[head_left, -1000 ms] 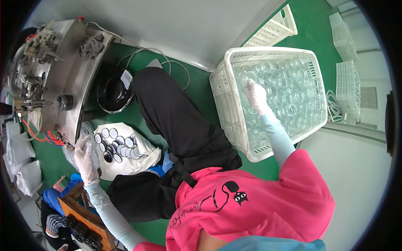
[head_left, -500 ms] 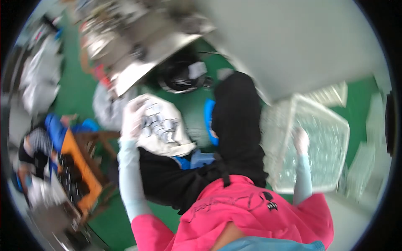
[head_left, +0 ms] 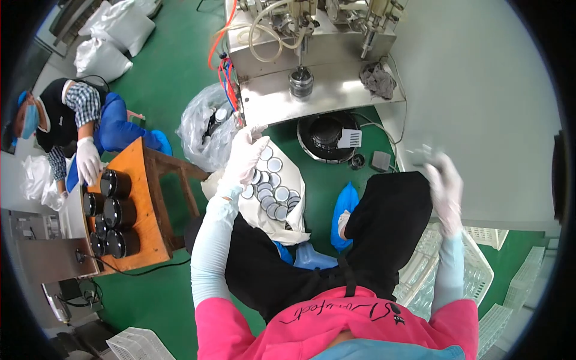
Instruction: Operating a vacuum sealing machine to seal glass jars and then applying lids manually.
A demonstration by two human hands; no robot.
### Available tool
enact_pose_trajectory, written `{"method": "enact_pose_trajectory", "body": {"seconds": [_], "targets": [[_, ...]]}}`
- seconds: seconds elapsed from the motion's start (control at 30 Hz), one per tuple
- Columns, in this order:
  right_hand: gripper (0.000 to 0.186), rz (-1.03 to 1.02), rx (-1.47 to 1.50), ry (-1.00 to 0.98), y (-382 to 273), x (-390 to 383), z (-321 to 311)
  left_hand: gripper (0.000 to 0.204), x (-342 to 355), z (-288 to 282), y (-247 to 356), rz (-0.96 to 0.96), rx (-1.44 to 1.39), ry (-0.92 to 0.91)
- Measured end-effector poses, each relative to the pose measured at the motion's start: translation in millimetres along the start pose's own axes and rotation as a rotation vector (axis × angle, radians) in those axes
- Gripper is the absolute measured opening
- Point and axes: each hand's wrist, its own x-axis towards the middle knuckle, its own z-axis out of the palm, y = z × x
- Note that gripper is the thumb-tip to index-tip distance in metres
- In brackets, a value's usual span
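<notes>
My left hand (head_left: pixel 245 157), in a white glove, is raised beside a cream sack (head_left: pixel 291 231) of round silver-white lids (head_left: pixel 275 180). Its fingers are curled together; whatever they may hold is hidden. Out to the right, my gloved right hand (head_left: pixel 445 189) is lifted over the pale surface. A clear jar (head_left: pixel 423 155), smeared by motion, shows at its fingertips. Below that forearm stands a white plastic crate (head_left: pixel 477 270) with clear jars in it. Ahead, a metal cylinder (head_left: pixel 300 81) stands beneath a nozzle on the steel machine table (head_left: pixel 264 90).
A black round basin (head_left: pixel 324 135) with a white slotted scraper (head_left: pixel 349 138) lies under the steel table. At left, a co-worker (head_left: pixel 75 114) sits by an orange wooden table (head_left: pixel 157 225) holding several black jars (head_left: pixel 120 213). A clear plastic bag (head_left: pixel 201 129) stands beyond the sack.
My right hand has come up out of the crate and forward, with a clear jar. My left hand has lifted away from the sack's edge. The view has turned toward the machine.
</notes>
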Motion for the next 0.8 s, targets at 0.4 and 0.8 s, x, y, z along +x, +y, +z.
{"method": "enact_pose_trajectory", "body": {"seconds": [0.4, 0.8], "targets": [[0.038, -0.333, -0.04, -0.157, 38, 162, 211, 0.105, 118, 100, 33, 0.128, 0.389, 0.189], [0.085, -0.033, 0.518, -0.179, 8, 187, 280, 0.101, 104, 77, -10, 0.218, -0.133, 0.214]]}}
